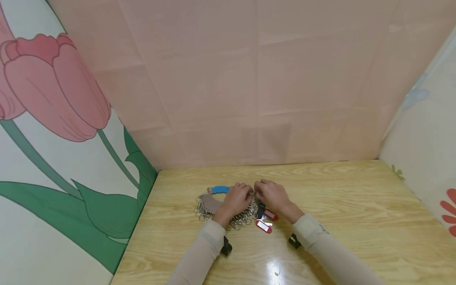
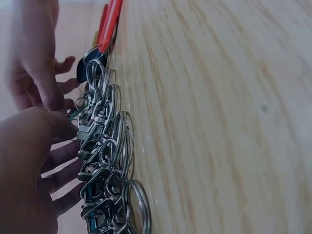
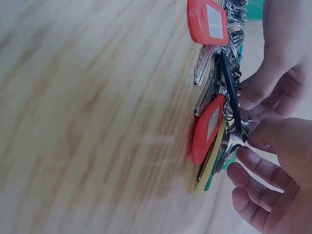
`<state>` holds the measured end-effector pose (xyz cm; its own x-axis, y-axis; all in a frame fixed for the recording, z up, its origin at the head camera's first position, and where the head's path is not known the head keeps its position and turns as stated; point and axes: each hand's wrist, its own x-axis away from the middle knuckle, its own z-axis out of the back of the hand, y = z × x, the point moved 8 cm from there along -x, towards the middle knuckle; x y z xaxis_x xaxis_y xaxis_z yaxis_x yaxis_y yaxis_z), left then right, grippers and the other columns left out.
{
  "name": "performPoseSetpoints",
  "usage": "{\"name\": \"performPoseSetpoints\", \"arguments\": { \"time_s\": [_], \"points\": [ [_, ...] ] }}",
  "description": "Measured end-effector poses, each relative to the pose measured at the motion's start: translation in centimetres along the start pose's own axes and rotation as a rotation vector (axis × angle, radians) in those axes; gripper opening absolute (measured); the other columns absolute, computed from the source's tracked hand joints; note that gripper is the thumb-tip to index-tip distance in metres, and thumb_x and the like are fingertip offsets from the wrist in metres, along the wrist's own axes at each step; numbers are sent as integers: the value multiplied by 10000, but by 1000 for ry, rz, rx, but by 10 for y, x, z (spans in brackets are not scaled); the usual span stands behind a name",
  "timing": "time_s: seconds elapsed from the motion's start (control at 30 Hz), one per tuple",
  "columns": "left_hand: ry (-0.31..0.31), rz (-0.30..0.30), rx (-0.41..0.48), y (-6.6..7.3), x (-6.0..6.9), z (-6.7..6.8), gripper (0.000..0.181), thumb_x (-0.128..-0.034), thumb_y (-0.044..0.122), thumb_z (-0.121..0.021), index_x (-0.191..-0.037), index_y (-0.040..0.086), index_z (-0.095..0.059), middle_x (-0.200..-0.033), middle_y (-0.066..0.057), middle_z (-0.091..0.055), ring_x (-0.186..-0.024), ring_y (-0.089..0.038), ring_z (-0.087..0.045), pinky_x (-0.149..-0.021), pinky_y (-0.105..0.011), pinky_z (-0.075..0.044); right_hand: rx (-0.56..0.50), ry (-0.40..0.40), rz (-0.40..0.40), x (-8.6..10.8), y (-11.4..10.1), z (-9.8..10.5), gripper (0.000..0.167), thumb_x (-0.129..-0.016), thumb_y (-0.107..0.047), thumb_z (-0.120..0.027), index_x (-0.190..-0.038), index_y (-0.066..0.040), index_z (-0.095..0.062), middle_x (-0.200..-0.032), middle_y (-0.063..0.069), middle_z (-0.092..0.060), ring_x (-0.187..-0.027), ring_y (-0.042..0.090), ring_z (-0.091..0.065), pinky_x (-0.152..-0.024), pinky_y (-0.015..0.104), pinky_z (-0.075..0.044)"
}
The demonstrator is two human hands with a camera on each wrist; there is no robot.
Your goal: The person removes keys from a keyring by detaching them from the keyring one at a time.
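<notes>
A ring-shaped key holder lies on the table with a blue section [image 1: 220, 189] and many metal clasps [image 2: 100, 146] around its rim. My left hand [image 1: 239, 198] reaches over its right side, thumb and forefinger pinching at one clasp. Close beside it, my right hand [image 1: 273, 195] pinches a silver key [image 3: 232, 144] at its top, the other fingers loosely bent. Near the fingertips hang red key tags [image 1: 263, 226], a black tag [image 1: 261, 211] and a yellow tag [image 3: 212, 156]. The exact contact at both fingertips is partly hidden.
The wooden table [image 1: 356, 221] ends at a pinkish cloth backdrop [image 1: 267, 79]. A tulip-patterned wall [image 1: 53, 87] stands on the left, and a pale wall [image 1: 427, 130] on the right. Black wrist-camera mounts [image 1: 294, 241] sit under the sleeves.
</notes>
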<state>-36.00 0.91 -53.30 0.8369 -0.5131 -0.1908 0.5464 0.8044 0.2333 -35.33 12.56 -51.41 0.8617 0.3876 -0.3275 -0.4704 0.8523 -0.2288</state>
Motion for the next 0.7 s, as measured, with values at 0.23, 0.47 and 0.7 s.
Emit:
{"name": "performPoseSetpoints", "arguments": {
  "time_s": [0.23,0.47,0.7],
  "points": [
    [27,45,152,-5,0,2,157,-1051,224,-672,-1169,196,-771,-1079,45,-770,-984,-168,-632,-907,-417,-485,-22,-3,-11,0,0,2,50,-980,-174,-752,-963,-159,-707,-901,-14,-657,-744,157,-625,-545,348,-490],
    [63,44,187,-6,1,6,149,-1015,239,-708,-1145,192,-763,-1030,46,-762,-985,-164,-640,-906,-440,-477,-46,-19,-36,-1,1,2,41,-995,-188,-725,-977,-159,-702,-934,-30,-681,-756,129,-627,-561,319,-487],
    [51,45,190,-6,2,5,142,-1013,281,-706,-1122,218,-771,-1002,69,-740,-993,-154,-634,-921,-453,-490,-57,-13,-51,-1,0,3,39,-986,-175,-737,-977,-184,-700,-914,-41,-674,-729,109,-606,-561,319,-483]
  ]
}}
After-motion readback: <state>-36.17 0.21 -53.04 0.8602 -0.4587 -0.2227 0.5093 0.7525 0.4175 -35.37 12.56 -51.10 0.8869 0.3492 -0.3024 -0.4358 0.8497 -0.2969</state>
